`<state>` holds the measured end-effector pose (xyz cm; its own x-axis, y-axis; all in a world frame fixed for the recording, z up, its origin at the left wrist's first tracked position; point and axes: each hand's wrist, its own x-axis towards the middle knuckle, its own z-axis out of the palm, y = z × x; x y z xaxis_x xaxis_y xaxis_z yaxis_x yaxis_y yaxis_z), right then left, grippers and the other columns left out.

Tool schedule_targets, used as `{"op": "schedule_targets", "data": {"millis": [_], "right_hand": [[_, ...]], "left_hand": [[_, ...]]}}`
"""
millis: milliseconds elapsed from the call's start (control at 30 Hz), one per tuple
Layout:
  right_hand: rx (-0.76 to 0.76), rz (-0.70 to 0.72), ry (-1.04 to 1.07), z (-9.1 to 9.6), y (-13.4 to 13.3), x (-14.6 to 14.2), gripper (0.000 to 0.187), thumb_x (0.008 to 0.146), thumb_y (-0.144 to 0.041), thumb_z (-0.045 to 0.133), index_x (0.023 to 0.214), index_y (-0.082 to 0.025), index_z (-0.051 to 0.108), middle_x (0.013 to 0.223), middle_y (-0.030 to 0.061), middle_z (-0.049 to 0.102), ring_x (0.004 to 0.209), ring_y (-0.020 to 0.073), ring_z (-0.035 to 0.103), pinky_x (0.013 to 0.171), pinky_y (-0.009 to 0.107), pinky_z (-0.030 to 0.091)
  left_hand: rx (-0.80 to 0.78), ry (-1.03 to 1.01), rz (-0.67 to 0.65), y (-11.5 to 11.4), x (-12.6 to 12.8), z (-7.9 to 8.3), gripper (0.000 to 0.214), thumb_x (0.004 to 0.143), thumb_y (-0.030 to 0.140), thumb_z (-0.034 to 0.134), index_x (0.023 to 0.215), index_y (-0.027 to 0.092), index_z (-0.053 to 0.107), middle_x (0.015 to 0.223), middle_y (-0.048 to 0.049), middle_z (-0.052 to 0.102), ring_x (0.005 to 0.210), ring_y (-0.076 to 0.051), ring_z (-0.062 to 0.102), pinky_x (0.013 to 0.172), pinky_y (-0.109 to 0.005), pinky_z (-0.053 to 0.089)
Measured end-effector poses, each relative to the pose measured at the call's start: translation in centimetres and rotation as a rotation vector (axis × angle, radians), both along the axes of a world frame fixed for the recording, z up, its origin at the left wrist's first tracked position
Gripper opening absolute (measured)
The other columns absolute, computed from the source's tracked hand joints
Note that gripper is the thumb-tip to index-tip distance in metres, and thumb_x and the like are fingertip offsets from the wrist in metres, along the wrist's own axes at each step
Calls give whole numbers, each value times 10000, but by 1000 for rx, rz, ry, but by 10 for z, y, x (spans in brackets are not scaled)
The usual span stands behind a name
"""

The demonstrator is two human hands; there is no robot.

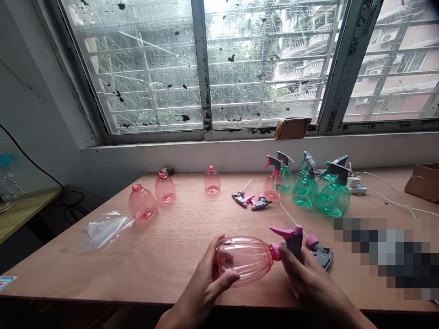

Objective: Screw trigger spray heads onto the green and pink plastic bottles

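Observation:
A clear pink spray bottle [245, 258] lies on its side in the air above the front of the table. My left hand [211, 278] wraps round its base end, thumb across the near side. At the neck, my right hand [305, 274] grips the pink collar of the spray head [291, 237], which sits on the bottle's mouth; its black body and pink trigger point upward. I cannot tell how tightly the collar is screwed on. Just beyond my right hand, a loose spray head [318, 251] with a pink collar lies on the wood.
Pink bottles without heads [143, 203] stand at the back left, near a clear plastic bag [106, 228]. Two loose spray heads [252, 201] lie mid-table. One pink bottle with a head [273, 183] and several green spray bottles [332, 198] stand back right, beside a white cable [387, 187].

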<state>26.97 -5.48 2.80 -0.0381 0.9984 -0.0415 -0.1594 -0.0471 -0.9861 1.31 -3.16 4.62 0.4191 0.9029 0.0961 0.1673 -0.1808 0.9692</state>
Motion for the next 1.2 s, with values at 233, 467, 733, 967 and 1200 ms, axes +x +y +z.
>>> {"op": "schedule_targets", "data": {"millis": [233,467,733,967,1200], "right_hand": [[13,-67,-113,5,5,0,567,798,-748,671,914,-197,606,496,-134,306,356,94,328,347,239,437],[158,-171,-20,0,1,15,507,798,-669,741,925,-189,641,495,-66,501,376,135,489,387,256,432],[396,-664,-825,125,26,99,414,762,-726,679,799,-315,648,517,-3,604,487,235,540,439,328,384],[419,-733,-1023,130,100,136,459,797,-756,579,788,-299,611,455,5,565,503,282,579,520,382,385],[388,-674,-1037,87,146,130,544,825,-788,506,721,-259,582,444,25,593,500,280,627,531,362,408]], "left_hand": [[121,123,12,0,1,-5,790,892,592,674,1480,200,323,1431,-186,525,1228,-347,580,1086,-489,407],[288,188,-137,3,-4,-18,908,897,607,678,1559,381,101,1618,-119,371,1440,-355,428,1187,-518,337],[277,412,-152,-14,-2,5,895,973,428,658,1574,433,-6,1657,-96,310,1431,-288,462,1188,-497,384],[327,454,-178,-12,-2,7,825,968,323,674,1576,378,118,1578,-109,432,1400,-265,508,1184,-428,406],[421,493,-182,-13,-2,8,689,948,331,702,1533,348,337,1552,-67,504,1411,-296,488,1195,-444,402]]}}
